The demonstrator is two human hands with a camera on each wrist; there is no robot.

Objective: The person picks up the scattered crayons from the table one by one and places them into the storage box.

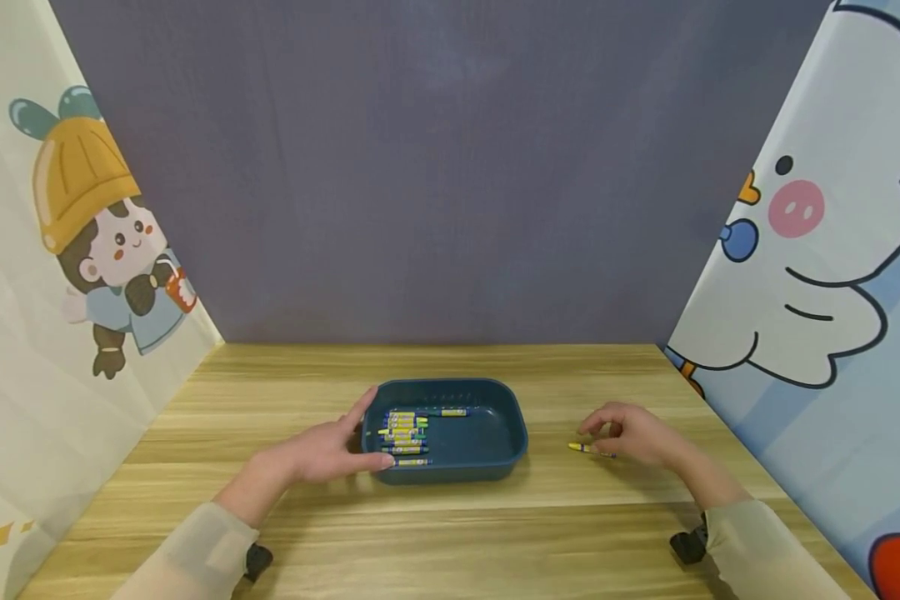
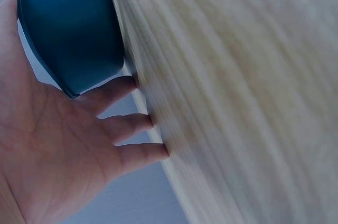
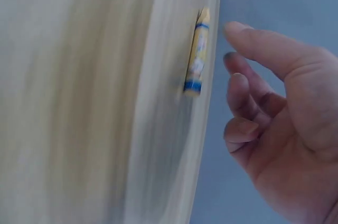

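A dark blue plastic tray (image 1: pixel 480 475) stands on the table with several crayons (image 1: pixel 405 437) gathered at its left side. My left hand (image 1: pixel 326 450) spans the tray's left end, its thumb lying over the near corner of the rim and its index finger at the far corner. In the left wrist view, the other fingers (image 2: pixel 140 152) are extended, with their tips down at the tabletop. To the right of the tray, one yellow crayon (image 3: pixel 196 57) with blue bands lies on the wood. Next to it, my right hand (image 1: pixel 637 433) hovers with bent fingers, apart from the crayon.
The wooden table (image 1: pixel 450 542) ends at a dark grey backdrop (image 1: pixel 450 208). Panels with cartoon prints stand on both sides, a child figure (image 1: pixel 120 250) at left and a white bird (image 1: pixel 832 192) at right.
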